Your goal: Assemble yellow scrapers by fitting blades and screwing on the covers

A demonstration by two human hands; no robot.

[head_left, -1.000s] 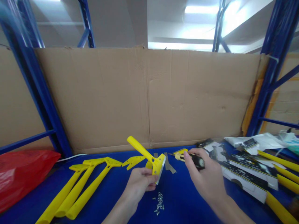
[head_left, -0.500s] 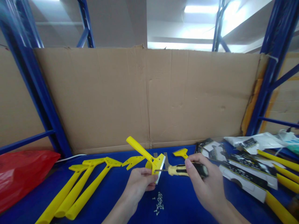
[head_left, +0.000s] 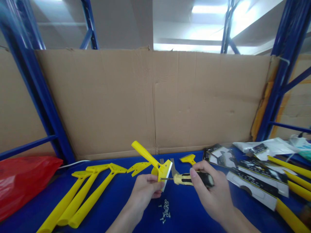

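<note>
My left hand (head_left: pixel 146 187) is closed on the head of a yellow scraper (head_left: pixel 145 153), whose handle tilts up to the left and whose metal blade edge faces right. Closed around the cream-and-black handle of a screwdriver (head_left: pixel 183 179) is my right hand (head_left: pixel 213 187). The screwdriver's shaft lies level, its tip at the lower part of the scraper head; whether it sits in a screw is too small to tell. Below the scraper, several small screws and nuts (head_left: pixel 165 208) lie on the blue surface (head_left: pixel 189 213).
Several yellow scraper handles (head_left: pixel 92 197) lie at left beside a red plastic bag (head_left: pixel 24 184). Loose yellow head pieces (head_left: pixel 138 168) and another yellow scraper (head_left: pixel 188 159) are farther back. Black-and-white blade packs (head_left: pixel 255 187) spread at right. A cardboard wall (head_left: pixel 109 103) stands behind.
The screwdriver and my right hand have shifted slightly left toward the scraper. My left hand and the scraper stay nearly still.
</note>
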